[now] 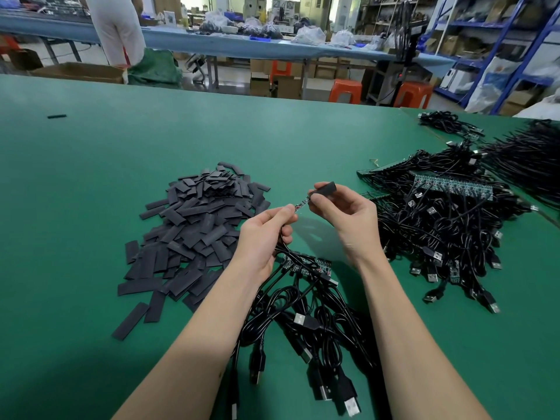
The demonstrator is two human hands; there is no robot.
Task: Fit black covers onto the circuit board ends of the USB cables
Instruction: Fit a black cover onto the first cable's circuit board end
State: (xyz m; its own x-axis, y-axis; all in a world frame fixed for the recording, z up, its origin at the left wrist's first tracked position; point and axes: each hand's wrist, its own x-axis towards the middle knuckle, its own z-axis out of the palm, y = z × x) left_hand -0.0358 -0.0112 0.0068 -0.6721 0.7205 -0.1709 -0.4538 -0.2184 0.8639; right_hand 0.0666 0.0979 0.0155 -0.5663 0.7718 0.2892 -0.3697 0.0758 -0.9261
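Nearest the camera, a bundle of USB cables [303, 325] fans over the green table [91, 177], plugs toward the viewer and bare circuit boards clustered just below the hands. Above it, the left hand [266, 234] pinches one cable's circuit board end [301, 204] between thumb and fingertips, the board's tip pointing up and right. The right hand [342, 210] pinches a black cover [325, 189], whose mouth meets the board's tip; the sliding-on seems only begun. A heap of loose covers [194, 228] lies to the left, and a tangled pile of cables [439, 225] waits to the right. The risk from here is misalignment: if the flattened cover's mouth stays pinched closed or meets the board crooked, it may snag on the components, buckle or bend the board.
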